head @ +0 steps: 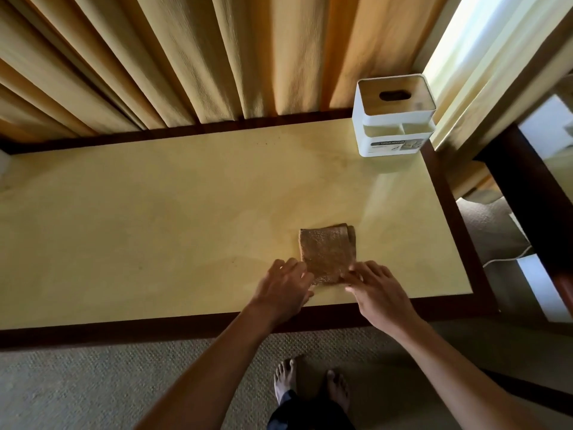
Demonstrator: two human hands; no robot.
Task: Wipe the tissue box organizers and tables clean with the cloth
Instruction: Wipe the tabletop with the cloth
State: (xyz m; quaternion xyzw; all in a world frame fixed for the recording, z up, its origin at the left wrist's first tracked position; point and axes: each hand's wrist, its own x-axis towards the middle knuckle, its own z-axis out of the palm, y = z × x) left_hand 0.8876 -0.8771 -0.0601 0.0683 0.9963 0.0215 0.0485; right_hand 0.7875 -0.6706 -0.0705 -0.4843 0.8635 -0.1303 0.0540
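**Two hands at a folded brown cloth on the tabletop**

A brown cloth [327, 254] lies folded in a small square on the yellow tabletop [186, 212]. It is a little right of the middle of the frame and close to the near edge.

The left hand [283, 288] is at the cloth's lower left corner. Its fingers [291, 265] are bent a little and touch the cloth's edge there. The right hand [379, 291] is at the cloth's lower right corner. Its fingers [356, 270] rest on that corner. The hands are a bit blurry, so I cannot tell if the fingers pinch the cloth or only press on it.

A white tissue box organizer [393, 114] stands upright in the upper right of the frame, on the far right corner of the tabletop. It is well apart from the cloth. It has a wooden top with an oval hole, and small open cups in front.

Yellow curtains [155, 57] hang behind the tabletop. Two bare feet [310, 386] stand on the carpet [93, 383] at the bottom of the frame.
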